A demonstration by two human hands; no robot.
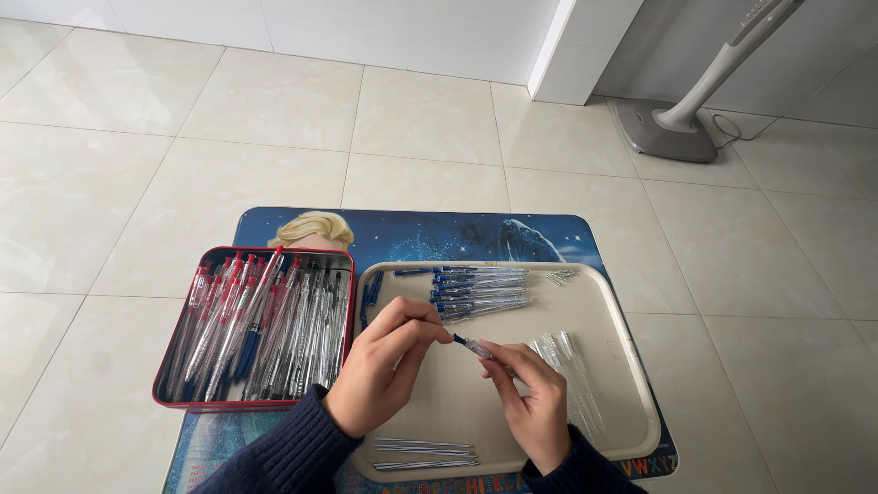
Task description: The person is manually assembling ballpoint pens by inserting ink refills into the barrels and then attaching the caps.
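Observation:
Both my hands meet over the middle of a beige tray (631, 366). My left hand (384, 366) pinches the blue tip end of a clear pen (476, 349), and my right hand (535, 402) grips the same pen's barrel lower down. Behind my hands a row of assembled blue pens (480, 293) lies on the tray. Empty clear barrels (574, 375) are heaped just right of my right hand. Thin refills (425, 453) lie at the tray's near edge. A few blue caps (373, 291) rest at the tray's far left.
A red metal tin (174, 348) full of several red, blue and black pens stands left of the tray. Both sit on a small blue printed table (439, 233). Pale floor tiles surround it. A grey stand base (663, 128) and a white wall corner (572, 64) are at the far right.

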